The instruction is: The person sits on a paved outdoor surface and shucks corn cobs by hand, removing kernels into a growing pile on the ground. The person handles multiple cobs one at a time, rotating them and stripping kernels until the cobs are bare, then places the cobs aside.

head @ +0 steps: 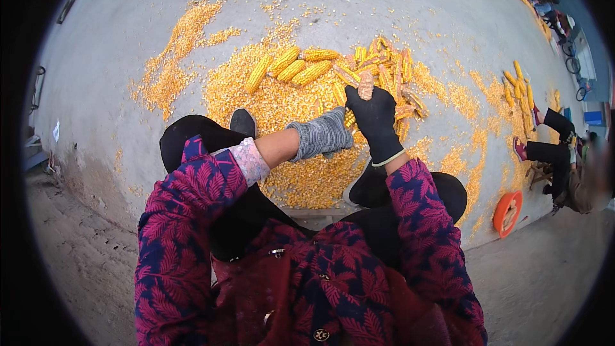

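My right hand (375,117), in a black glove, grips a mostly bare corncob (365,85) that sticks up past its thumb. Close to its left is my left hand (323,133) in a grey knitted glove. Yellow kernels on what looks like a corn ear (350,118) show between the hands; the left fingers are partly hidden, so their hold is unclear. Several full corn ears (290,70) lie on a broad heap of loose kernels (230,79) in front of me. Partly shelled ears (384,65) are piled beyond my right hand.
My shoes (243,122) flank the kernel heap. More kernels (185,33) are scattered over the concrete floor. An orange basin (508,214) holding pale cobs stands at the right, near a seated person (559,149) with corn ears (520,85). Other people and bicycles are at the upper right.
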Demonstrator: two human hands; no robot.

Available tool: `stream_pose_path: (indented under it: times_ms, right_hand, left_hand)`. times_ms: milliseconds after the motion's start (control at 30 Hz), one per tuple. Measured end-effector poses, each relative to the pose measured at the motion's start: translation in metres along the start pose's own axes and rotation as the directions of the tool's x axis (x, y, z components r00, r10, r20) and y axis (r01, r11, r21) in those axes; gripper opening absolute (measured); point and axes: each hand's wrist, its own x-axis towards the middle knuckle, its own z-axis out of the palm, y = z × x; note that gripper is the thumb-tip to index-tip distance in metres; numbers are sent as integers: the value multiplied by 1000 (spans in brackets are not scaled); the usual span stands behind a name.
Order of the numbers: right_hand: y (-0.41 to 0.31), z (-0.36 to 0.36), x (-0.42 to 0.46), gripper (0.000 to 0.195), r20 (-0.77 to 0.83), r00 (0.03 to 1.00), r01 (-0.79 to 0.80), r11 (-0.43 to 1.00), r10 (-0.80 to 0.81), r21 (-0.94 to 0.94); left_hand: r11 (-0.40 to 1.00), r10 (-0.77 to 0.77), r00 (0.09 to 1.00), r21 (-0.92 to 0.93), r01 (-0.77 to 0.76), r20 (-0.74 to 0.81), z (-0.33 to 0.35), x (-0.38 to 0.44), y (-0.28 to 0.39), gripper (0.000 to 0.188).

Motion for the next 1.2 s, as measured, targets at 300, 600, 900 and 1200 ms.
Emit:
stream_pose_path:
  times_ms: [300, 600, 900, 1200]
  right_hand:
    - [39, -26, 15, 36, 297, 955, -175, 831, 13, 527]
    - [2, -21, -9, 32, 400, 894, -445, 301, 200, 844]
    - [-3, -62, 14, 27, -52, 958, 258, 771, -282, 582]
    - [-4, -39, -6, 9, -86, 957, 282, 813, -278, 510]
  left_hand:
    - [668, 373, 910, -733, -128, 181, -42, 0, -2, 35]
    - [889, 284, 952, -341, -307, -115, -13, 21, -1, 57]
    - [687, 294, 944, -719, -102, 147, -17, -4, 10, 34]
    - [856, 203, 872, -513, 61, 444, -12, -18, 2, 45]
